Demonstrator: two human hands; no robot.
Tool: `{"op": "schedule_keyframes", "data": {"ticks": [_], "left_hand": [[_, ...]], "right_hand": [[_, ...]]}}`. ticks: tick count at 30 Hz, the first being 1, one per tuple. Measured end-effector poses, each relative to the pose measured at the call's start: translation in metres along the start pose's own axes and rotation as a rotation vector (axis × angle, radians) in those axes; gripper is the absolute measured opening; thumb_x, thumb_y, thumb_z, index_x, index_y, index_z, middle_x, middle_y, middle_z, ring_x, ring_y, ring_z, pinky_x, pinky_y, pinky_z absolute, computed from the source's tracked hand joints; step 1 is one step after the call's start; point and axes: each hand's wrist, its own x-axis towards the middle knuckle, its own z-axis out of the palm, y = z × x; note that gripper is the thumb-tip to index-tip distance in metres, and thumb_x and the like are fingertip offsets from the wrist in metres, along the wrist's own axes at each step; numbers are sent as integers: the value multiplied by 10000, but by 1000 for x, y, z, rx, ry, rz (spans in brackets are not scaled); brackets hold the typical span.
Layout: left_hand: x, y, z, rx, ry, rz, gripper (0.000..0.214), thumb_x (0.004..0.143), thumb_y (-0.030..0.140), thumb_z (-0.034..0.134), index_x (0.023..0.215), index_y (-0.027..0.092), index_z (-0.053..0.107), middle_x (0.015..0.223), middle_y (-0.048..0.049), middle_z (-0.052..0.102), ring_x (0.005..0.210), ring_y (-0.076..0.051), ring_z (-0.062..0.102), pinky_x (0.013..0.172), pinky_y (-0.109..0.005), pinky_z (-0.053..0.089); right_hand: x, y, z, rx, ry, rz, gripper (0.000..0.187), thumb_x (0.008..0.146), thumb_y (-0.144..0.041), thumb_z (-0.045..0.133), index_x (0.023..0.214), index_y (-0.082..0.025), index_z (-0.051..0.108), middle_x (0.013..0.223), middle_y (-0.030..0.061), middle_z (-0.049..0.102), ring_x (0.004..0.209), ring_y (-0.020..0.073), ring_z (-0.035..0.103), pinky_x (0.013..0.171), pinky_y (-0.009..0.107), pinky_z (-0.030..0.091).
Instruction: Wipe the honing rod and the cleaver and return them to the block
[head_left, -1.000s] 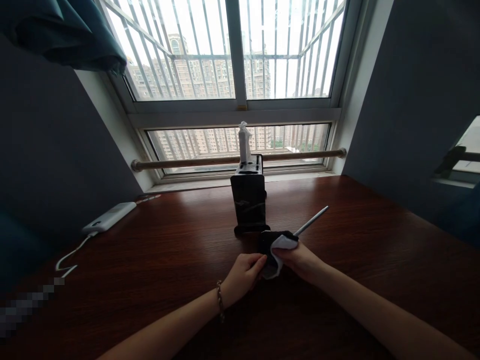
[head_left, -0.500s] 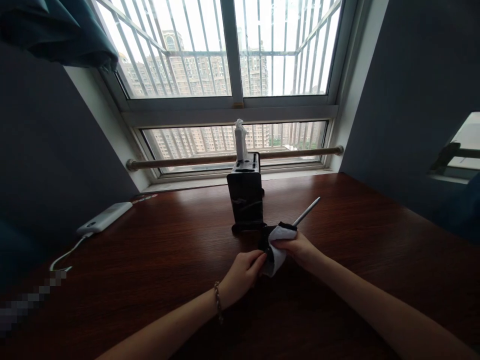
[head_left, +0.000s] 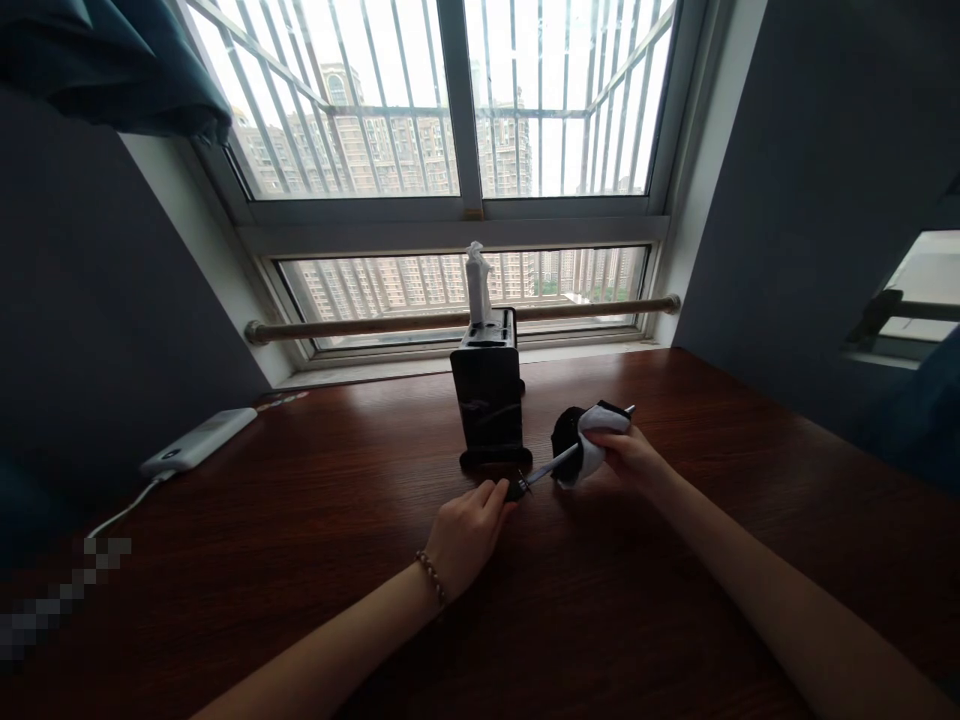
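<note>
— Two hands are being watched here; what is being gripped at the fingertips?

— At the left hand (head_left: 469, 530), the dark near end of a thin metal rod (head_left: 551, 465) is being pinched between thumb and forefinger, with the other fingers curled loosely beside it. That end is being held low, right at the table (head_left: 300, 560), apparently so that it is being steadied against the wood.

— And on the other side?

— The right hand (head_left: 637, 458) is being closed tightly round a white cloth (head_left: 598, 430), with no gap showing between the fingers. The cloth is being wrapped over the rod's farther part and over a dark round lump (head_left: 564, 440) beside it. Whether that lump belongs to the rod cannot be told. The cloth is being held between skin and metal, it seems, so that the rod is not being touched directly.

— How is the rod being carried?

— It is being held slanted above the table, low at the left pinch and rising to the right, its far tip just showing past the cloth.

— What is being left around it?

— A black stand (head_left: 491, 405) is standing upright just beyond the left fingertips, near but apart, with a white tissue (head_left: 475, 285) sticking out of its top. Well off to the left a white power bank (head_left: 199, 440) is lying with its cable (head_left: 124, 507) trailing toward the table's edge.
</note>
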Motion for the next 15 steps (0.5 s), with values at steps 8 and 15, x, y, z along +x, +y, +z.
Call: {"op": "schedule_keyframes", "data": {"ticks": [8, 15], "left_hand": [[4, 0, 2, -362, -111, -132, 365, 906, 368, 289, 970, 164, 585, 826, -50, 624, 693, -149, 565, 614, -232, 389], [9, -5, 4, -780, -247, -274, 482, 863, 498, 300, 739, 132, 589, 566, 12, 483, 491, -92, 412, 465, -202, 292]], "right_hand": [[15, -7, -21, 82, 184, -104, 318, 488, -176, 784, 770, -161, 637, 835, 9, 653, 771, 162, 605, 638, 232, 502], [27, 1, -36, 177, 359, -161, 268, 576, -214, 748, 803, -189, 609, 824, -7, 638, 727, 131, 603, 586, 210, 537]]}}
